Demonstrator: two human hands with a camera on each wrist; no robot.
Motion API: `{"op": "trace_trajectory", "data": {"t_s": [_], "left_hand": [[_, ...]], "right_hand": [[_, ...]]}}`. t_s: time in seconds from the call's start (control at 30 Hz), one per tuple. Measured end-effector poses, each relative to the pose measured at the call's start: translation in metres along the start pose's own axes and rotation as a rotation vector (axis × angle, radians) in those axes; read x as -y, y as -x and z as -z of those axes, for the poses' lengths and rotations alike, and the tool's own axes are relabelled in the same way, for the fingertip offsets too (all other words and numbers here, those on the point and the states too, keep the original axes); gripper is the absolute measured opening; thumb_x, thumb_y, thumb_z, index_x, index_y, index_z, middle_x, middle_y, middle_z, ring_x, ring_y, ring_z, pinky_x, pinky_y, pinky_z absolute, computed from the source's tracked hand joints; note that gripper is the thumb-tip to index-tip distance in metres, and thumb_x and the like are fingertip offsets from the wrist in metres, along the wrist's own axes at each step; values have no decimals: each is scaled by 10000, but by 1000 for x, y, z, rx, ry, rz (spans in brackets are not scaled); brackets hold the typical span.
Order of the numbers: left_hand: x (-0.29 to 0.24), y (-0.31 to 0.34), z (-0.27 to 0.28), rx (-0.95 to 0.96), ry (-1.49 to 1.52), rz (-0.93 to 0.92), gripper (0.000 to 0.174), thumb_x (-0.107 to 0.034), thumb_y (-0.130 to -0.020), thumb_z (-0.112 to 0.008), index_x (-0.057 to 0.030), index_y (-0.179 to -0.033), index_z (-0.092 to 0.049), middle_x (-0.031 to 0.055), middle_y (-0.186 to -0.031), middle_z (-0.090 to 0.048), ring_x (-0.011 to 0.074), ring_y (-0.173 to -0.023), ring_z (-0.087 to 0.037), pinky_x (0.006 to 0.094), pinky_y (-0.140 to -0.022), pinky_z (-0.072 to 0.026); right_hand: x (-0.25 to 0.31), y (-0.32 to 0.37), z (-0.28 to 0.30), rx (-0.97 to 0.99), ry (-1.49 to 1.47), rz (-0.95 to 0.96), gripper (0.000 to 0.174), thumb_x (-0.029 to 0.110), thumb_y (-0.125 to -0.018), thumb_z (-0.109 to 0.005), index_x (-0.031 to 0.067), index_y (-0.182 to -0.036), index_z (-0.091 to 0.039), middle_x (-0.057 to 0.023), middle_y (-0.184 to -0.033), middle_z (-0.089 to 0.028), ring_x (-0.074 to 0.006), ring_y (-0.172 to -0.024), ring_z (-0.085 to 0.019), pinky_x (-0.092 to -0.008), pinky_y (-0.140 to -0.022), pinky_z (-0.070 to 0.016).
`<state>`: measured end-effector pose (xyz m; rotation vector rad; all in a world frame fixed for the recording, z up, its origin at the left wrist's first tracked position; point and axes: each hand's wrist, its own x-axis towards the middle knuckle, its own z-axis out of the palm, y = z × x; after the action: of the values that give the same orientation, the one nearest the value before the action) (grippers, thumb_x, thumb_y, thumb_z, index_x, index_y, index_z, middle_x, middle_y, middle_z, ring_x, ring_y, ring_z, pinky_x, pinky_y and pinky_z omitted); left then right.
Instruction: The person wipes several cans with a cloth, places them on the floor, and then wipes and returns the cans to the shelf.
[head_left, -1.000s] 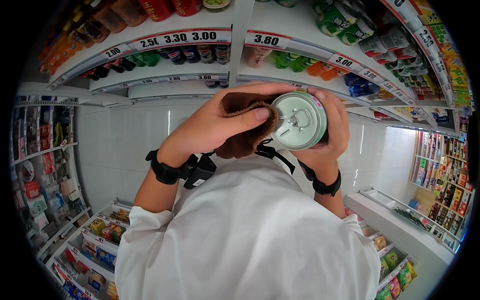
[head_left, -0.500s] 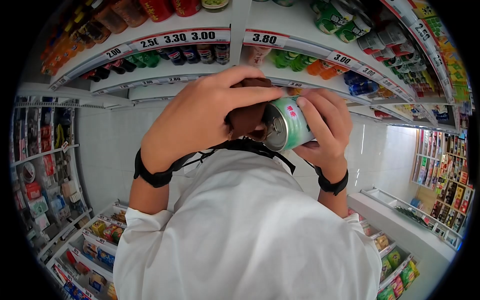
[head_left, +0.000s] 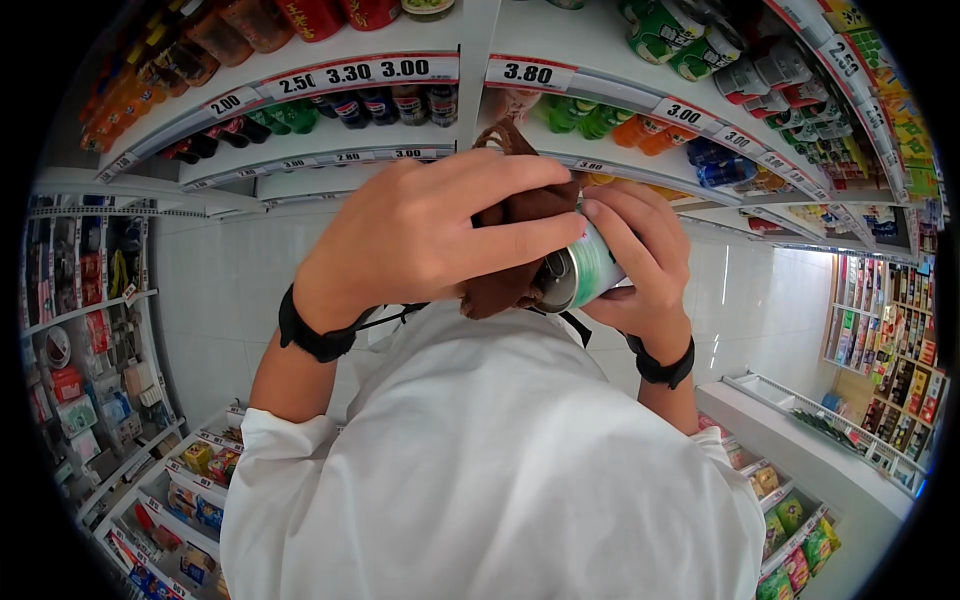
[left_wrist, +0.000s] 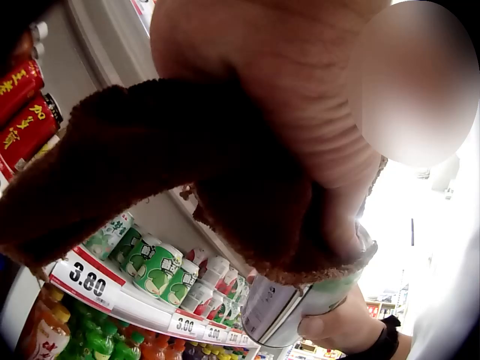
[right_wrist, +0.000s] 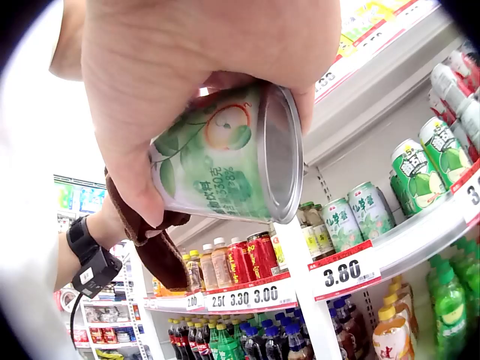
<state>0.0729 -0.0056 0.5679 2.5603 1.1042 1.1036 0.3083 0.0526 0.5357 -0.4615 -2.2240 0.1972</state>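
My right hand (head_left: 655, 260) grips a green and white drink can (head_left: 600, 265) round its side, holding it tilted in front of my chest. In the right wrist view the can (right_wrist: 217, 161) shows printed fruit and leaves and its bare metal base. My left hand (head_left: 400, 220) holds a folded brown fuzzy cloth (head_left: 500, 290) against the can's top end, its fingers reaching over the can's side. Part of the lid shows in the head view below those fingers. From the left wrist, the cloth (left_wrist: 142, 150) drapes over the near end of the can, hiding it.
Ahead stand shelves of drinks with price labels (head_left: 527, 74). Green cans (head_left: 665, 35) stand on the upper right shelf, red cans (right_wrist: 261, 255) further left. Low snack racks (head_left: 205, 460) stand on both sides of me, with tiled floor (head_left: 215, 280) between.
The can has tipped from lid-up to lying tilted, its lid now facing left. My left hand has turned over, back upward, and moved further over the can's end with the cloth.
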Motion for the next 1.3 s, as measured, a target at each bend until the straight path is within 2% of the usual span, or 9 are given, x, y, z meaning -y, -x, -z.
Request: {"op": "trace_trajectory", "data": {"t_s": [0.13, 0.3, 0.5, 0.57, 0.6, 0.7, 0.87, 1.03, 1.3], "left_hand": [[1, 1, -11, -54, 33, 1, 494, -95, -639, -770, -139, -1127, -706, 148, -1174, -642, 293, -888, -667, 353, -732, -567], [-7, -2, -21, -91, 280, 218, 537, -104, -663, -820, -80, -1174, -656, 171, -1235, -581, 340, -996, -632, 372, -846, -530], [-10, -8, -36, -132, 621, 382, 600, -112, -724, -785, 2, -1263, -546, 128, -1213, -568, 213, -1027, -593, 340, -901, -481], [-10, -17, -32, 70, 1272, 820, 640, -135, -750, -771, 0, -1310, -494, 99, -1211, -574, 166, -1072, -565, 329, -948, -456], [-11, -17, -31, 94, 1282, 866, 759, -212, -723, -800, -10, -1367, -454, 74, -1221, -575, 136, -1103, -542, 308, -986, -428], [9, -6, -40, 156, 1454, 838, 734, -192, -767, -819, -20, -1388, -465, 78, -1228, -575, 158, -1125, -543, 288, -975, -435], [26, -2, -38, 373, 1494, 816, 922, -282, -753, -803, -31, -1496, -319, 89, -1397, -464, 173, -1274, -447, 303, -1084, -337], [26, 14, -51, 291, 1578, 764, 1076, -352, -660, -824, -17, -1518, -267, 89, -1449, -412, 198, -1327, -404, 313, -1119, -296], [25, 23, -66, 127, 1627, 807, 975, -386, -686, -791, -17, -1477, -356, 93, -1368, -498, 188, -1248, -493, 314, -1060, -385]], "right_hand": [[0, 1, 0, -4, -14, -11, 579, 99, -502, -777, 36, -1068, -676, -109, -1037, -662, -325, -918, -631, -428, -793, -531], [0, 1, 2, -24, -28, -46, 588, 107, -533, -814, 6, -1091, -658, -141, -1046, -662, -340, -915, -642, -427, -805, -536], [3, 2, -5, -102, -77, -131, 616, 150, -581, -857, -29, -1127, -635, -175, -1061, -651, -349, -916, -644, -419, -809, -530], [3, 2, -7, -144, -108, -100, 623, 158, -588, -863, -25, -1138, -633, -175, -1076, -642, -349, -919, -640, -413, -798, -528], [4, 1, -7, -143, -146, -117, 630, 137, -572, -855, -19, -1140, -631, -169, -1085, -637, -349, -923, -632, -414, -795, -520], [7, -3, -5, -75, -140, -87, 631, 97, -551, -830, -15, -1138, -629, -157, -1088, -638, -351, -929, -624, -421, -802, -510], [4, 3, -14, -24, -190, -79, 655, 74, -506, -788, 15, -1139, -632, -134, -1107, -642, -338, -961, -619, -445, -824, -499], [6, 0, -15, -33, -200, -62, 662, 82, -502, -790, 22, -1141, -630, -131, -1116, -644, -342, -987, -615, -452, -833, -500], [5, -10, -12, 16, -193, -133, 705, 62, -535, -806, 39, -1207, -595, -118, -1156, -619, -340, -1052, -585, -458, -912, -463]]}}
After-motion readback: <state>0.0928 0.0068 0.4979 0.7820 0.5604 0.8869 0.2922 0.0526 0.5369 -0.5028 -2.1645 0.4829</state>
